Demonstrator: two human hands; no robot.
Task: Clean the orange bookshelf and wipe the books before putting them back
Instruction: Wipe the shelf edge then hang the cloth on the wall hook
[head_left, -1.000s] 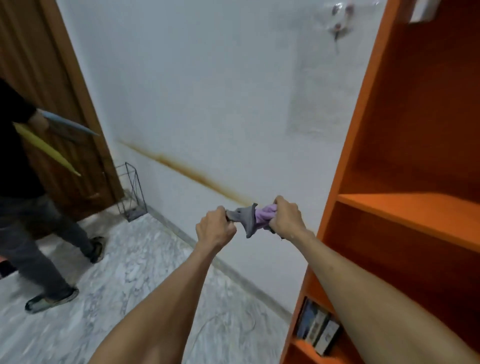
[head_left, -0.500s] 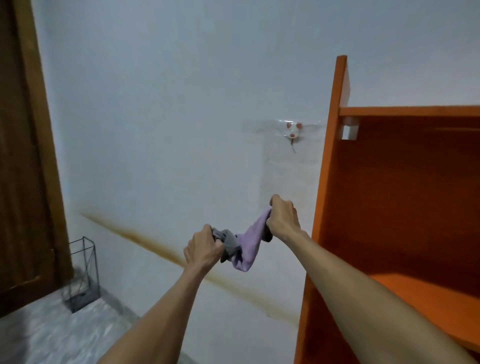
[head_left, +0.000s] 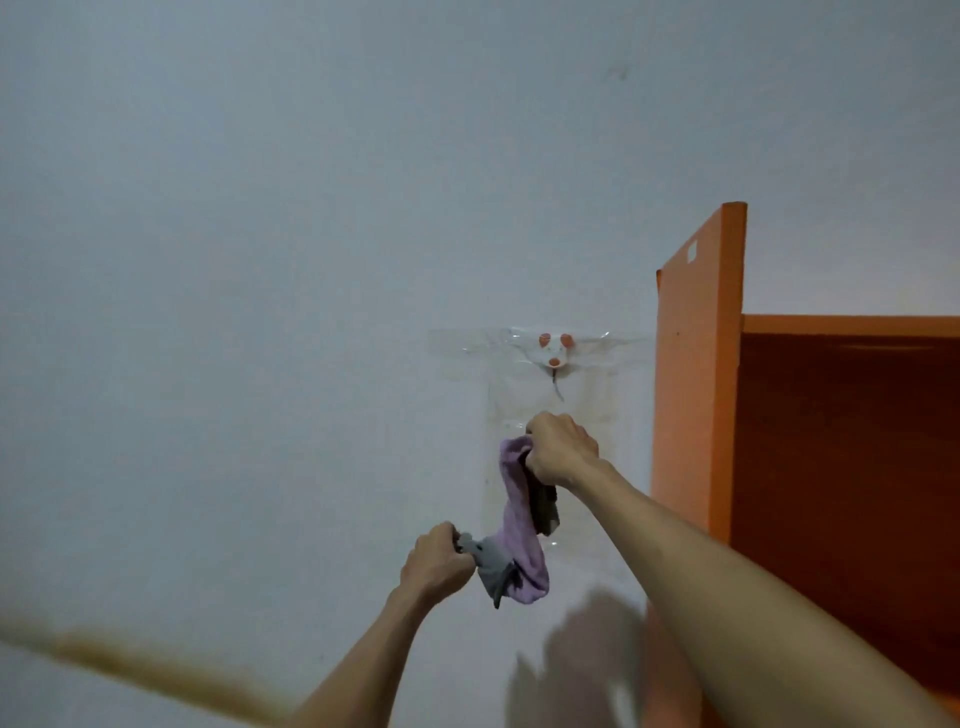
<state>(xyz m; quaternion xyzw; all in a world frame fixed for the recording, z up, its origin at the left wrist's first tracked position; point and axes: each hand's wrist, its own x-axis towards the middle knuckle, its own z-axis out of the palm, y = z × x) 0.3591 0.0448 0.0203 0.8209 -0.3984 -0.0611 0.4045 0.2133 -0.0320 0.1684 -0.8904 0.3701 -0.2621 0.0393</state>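
A purple and grey cleaning cloth (head_left: 519, 525) hangs stretched between both hands in front of the white wall. My right hand (head_left: 561, 449) grips its upper end, raised just below a wall hook. My left hand (head_left: 436, 564) grips the grey lower end, further down and to the left. The orange bookshelf (head_left: 696, 395) stands at the right, its side panel and top compartment showing. No books are in view.
A small white and orange wall hook (head_left: 553, 356) sits under clear tape on the white wall (head_left: 260, 312), left of the shelf. A brown stain (head_left: 130, 660) runs along the wall at lower left.
The view has tilted upward, so the floor, door and wire rack have left the frame. My right hand rose toward the hook and the cloth now hangs more vertically between the hands.
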